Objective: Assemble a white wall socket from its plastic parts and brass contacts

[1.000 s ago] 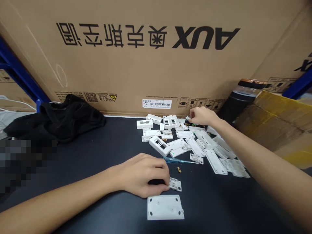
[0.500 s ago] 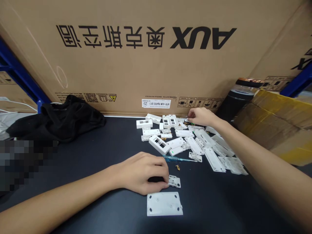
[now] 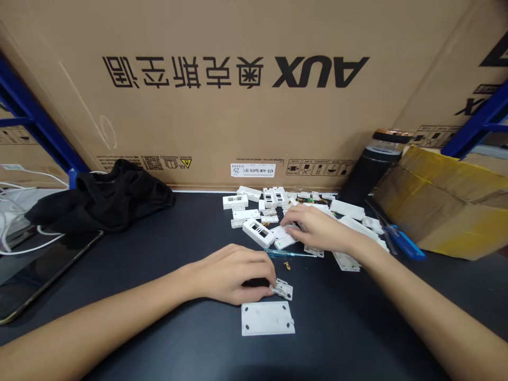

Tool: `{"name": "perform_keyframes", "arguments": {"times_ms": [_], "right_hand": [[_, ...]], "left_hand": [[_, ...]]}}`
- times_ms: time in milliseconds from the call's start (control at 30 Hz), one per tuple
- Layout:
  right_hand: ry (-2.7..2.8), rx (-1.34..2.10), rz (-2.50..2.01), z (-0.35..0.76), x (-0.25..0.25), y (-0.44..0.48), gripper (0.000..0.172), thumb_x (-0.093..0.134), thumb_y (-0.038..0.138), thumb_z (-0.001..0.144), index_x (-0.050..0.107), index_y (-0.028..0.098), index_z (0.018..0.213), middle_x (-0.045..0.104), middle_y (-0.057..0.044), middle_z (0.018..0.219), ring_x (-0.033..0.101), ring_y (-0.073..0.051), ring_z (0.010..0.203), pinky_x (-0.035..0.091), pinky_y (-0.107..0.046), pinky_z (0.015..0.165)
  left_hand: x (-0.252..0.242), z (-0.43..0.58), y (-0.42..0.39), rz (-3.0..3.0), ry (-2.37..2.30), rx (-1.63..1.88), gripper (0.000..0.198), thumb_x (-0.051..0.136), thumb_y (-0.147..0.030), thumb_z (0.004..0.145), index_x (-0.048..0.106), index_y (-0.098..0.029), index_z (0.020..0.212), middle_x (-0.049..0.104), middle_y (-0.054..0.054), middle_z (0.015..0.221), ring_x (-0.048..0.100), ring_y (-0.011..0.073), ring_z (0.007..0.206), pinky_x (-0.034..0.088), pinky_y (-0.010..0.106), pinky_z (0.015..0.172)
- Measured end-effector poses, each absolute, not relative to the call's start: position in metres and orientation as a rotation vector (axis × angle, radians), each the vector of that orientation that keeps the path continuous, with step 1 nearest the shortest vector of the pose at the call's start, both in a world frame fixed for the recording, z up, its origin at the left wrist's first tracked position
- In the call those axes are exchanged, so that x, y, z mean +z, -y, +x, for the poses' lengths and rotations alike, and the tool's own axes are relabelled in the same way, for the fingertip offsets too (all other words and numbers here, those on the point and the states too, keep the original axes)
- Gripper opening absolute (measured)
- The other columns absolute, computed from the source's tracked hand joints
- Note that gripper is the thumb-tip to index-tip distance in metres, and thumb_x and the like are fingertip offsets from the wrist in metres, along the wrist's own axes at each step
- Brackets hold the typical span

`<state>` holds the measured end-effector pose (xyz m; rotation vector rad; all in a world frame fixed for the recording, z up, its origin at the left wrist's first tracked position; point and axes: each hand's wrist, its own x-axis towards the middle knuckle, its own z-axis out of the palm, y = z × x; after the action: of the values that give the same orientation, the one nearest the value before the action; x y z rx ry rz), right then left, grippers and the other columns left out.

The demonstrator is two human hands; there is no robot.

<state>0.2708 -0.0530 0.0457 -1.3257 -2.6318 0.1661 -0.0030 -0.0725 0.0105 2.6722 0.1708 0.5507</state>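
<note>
My left hand point(image 3: 238, 275) rests on the dark tabletop, thumb and fingers pinched on the edge of a small white plastic part point(image 3: 283, 289). Just below it lies a flat white cover plate point(image 3: 268, 318) with a hole near each corner. My right hand point(image 3: 317, 227) is over the heap of white plastic pieces, its fingers curled down; whatever its fingertips hold, if anything, is hidden. A white frame with slots point(image 3: 259, 233) lies left of that hand. Between the hands are a clear blue screwdriver point(image 3: 283, 254) and a small brass piece point(image 3: 287, 265).
A large cardboard box point(image 3: 222, 121) stands along the back. At the right are a black bottle point(image 3: 369, 172), a taped carton point(image 3: 440, 201) and a blue-handled tool point(image 3: 405, 242). Black cloth point(image 3: 119, 196), white cables and a phone point(image 3: 51, 270) lie at the left.
My right hand has drawn back from the far edge of the heap, toward me and to the left. My left hand keeps its pinch on the small white part. The view has shifted slightly.
</note>
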Motion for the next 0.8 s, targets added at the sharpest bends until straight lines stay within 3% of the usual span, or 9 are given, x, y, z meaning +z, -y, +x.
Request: {"name": "perform_keyframes", "arguments": {"times_ms": [167,267,433,567,800], "right_hand": [[2.628,0.041,-1.23,0.26,0.034,0.055,0.031,0.05,0.019,0.098,0.073,0.021,0.119,0.069,-0.012,0.121,0.062,-0.029,0.113,0.049,-0.045,0.098],[2.655,0.023,-1.182,0.255,0.03,0.057,0.031,0.047,0.018,0.1,0.074,0.022,0.116,0.068,-0.011,0.128,0.059,-0.03,0.119,0.047,-0.047,0.101],[2.656,0.016,-1.176,0.255,0.031,0.063,0.029,0.046,0.017,0.101,0.074,0.021,0.109,0.07,-0.01,0.125,0.059,-0.029,0.115,0.048,-0.047,0.097],[2.632,-0.006,-1.212,0.26,0.03,0.061,0.033,0.045,0.01,0.097,0.073,0.018,0.111,0.072,-0.01,0.118,0.064,-0.028,0.11,0.05,-0.046,0.097],[2.59,-0.053,-1.264,0.26,0.029,0.058,0.041,0.041,0.003,0.091,0.073,0.015,0.116,0.072,-0.011,0.117,0.065,-0.028,0.11,0.052,-0.046,0.098]], "left_hand": [[0.011,-0.004,0.073,2.723,-0.177,0.539,0.019,0.058,-0.036,0.103,0.064,-0.02,0.111,0.074,0.004,0.111,0.072,0.0148,0.09,0.052,0.024,0.077],[0.013,-0.005,0.075,2.769,-0.218,0.662,0.021,0.057,-0.037,0.103,0.063,-0.019,0.113,0.073,0.005,0.116,0.071,0.016,0.093,0.053,0.026,0.079],[0.013,-0.005,0.068,2.814,-0.481,0.974,0.02,0.052,-0.023,0.102,0.065,-0.017,0.117,0.07,0.009,0.124,0.066,0.0212,0.109,0.054,0.036,0.097],[0.01,-0.004,0.058,2.797,-0.754,0.888,0.021,0.051,-0.022,0.102,0.067,-0.02,0.116,0.069,0.006,0.129,0.062,0.0235,0.115,0.051,0.042,0.102],[0.009,-0.006,0.06,2.81,-0.878,0.796,0.013,0.052,-0.023,0.1,0.065,-0.02,0.102,0.068,0.005,0.107,0.058,0.023,0.099,0.049,0.04,0.087]]}}
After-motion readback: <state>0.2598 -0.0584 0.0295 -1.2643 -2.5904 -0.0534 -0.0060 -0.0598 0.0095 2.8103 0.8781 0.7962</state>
